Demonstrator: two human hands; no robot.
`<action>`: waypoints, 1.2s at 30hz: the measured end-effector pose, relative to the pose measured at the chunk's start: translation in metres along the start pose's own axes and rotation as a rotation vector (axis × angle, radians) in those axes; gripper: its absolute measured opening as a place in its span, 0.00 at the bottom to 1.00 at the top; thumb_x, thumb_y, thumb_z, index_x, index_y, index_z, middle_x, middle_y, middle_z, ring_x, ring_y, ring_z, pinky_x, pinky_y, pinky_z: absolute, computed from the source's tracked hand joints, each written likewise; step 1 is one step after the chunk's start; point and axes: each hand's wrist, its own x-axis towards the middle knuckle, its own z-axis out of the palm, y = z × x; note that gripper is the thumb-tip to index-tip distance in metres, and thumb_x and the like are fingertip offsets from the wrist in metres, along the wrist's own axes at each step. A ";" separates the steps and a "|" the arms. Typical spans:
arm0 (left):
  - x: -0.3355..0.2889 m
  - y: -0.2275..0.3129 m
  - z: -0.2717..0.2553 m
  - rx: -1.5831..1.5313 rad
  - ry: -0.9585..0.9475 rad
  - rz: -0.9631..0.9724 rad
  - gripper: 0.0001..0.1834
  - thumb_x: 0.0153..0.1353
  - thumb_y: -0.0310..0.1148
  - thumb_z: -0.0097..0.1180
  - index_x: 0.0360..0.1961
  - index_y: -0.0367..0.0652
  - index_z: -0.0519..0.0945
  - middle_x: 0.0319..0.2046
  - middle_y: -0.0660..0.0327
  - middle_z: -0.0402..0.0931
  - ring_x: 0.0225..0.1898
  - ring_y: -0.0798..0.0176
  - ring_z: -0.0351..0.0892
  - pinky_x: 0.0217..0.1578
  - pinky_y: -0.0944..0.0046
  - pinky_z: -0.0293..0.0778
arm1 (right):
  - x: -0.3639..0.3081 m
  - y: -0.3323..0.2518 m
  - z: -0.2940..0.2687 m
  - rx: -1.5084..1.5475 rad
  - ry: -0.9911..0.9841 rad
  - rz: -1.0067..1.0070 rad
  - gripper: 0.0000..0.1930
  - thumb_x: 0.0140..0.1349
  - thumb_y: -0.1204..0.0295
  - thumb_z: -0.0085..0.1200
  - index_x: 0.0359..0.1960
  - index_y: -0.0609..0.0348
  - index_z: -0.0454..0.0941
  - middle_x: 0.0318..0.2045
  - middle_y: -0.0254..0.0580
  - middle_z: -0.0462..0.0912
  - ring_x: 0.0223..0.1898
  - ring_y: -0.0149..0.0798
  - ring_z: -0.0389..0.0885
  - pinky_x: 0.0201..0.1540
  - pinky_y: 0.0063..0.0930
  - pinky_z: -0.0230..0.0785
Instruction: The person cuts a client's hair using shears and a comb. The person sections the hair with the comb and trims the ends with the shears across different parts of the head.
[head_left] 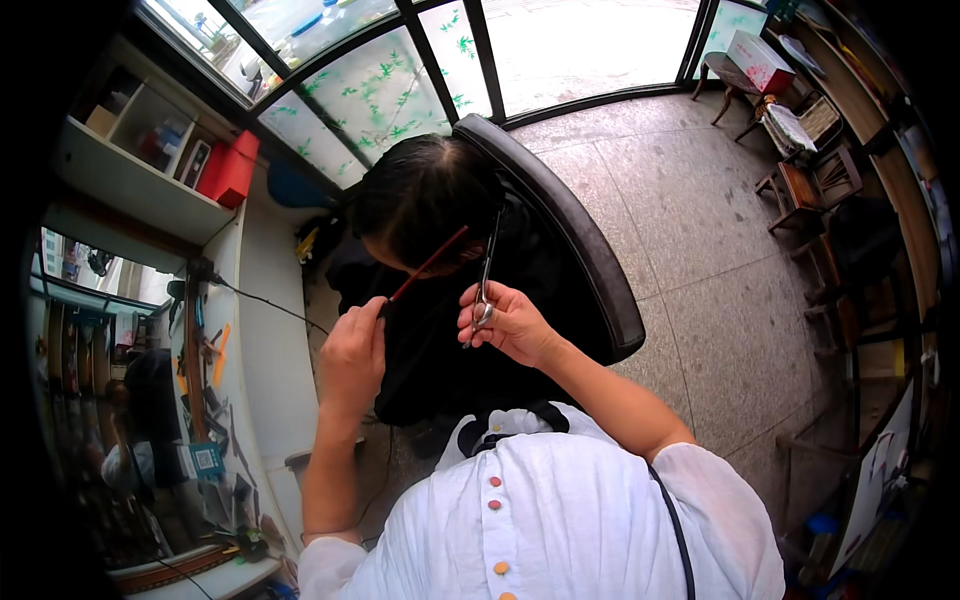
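A person with dark hair (pixel 415 195) sits in front of me, covered by a black cape (pixel 400 370). My left hand (pixel 353 355) is closed round the dark end of a slim red comb (pixel 430 263), which slants up to the right in front of the person's head. In my right hand (pixel 512 325) is a pair of silver scissors (pixel 487 262). Its finger rings sit at my fingers and the blades point up beside the hair near the ear. Whether the blades touch hair I cannot tell.
The curved dark chair back (pixel 570 230) rises right of the person. On the left stand a white counter (pixel 265 400) with tools, a mirror (pixel 110 400), a red box (pixel 230 170) and a hanging cord (pixel 270 300). Wooden chairs (pixel 795 190) line the right side of the tiled floor (pixel 690 290).
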 end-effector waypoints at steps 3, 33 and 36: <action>0.001 0.003 0.005 0.044 0.021 -0.011 0.10 0.60 0.25 0.50 0.44 0.39 0.75 0.30 0.54 0.74 0.32 0.50 0.75 0.33 0.55 0.72 | -0.003 -0.002 0.002 0.008 0.066 -0.035 0.16 0.65 0.65 0.51 0.49 0.63 0.68 0.39 0.47 0.79 0.41 0.41 0.82 0.43 0.27 0.77; 0.037 0.046 0.034 0.092 0.086 -0.011 0.12 0.62 0.28 0.50 0.47 0.39 0.72 0.33 0.54 0.77 0.26 0.49 0.79 0.25 0.57 0.76 | 0.000 -0.024 -0.009 0.177 -0.103 0.000 0.24 0.66 0.58 0.49 0.54 0.65 0.66 0.40 0.45 0.79 0.40 0.37 0.82 0.41 0.24 0.78; 0.039 0.053 0.054 0.264 0.042 0.030 0.12 0.62 0.31 0.50 0.46 0.39 0.72 0.31 0.56 0.78 0.22 0.53 0.80 0.20 0.62 0.76 | -0.013 -0.039 -0.009 0.298 -0.067 0.030 0.30 0.65 0.50 0.45 0.57 0.66 0.65 0.43 0.47 0.78 0.45 0.41 0.80 0.46 0.28 0.75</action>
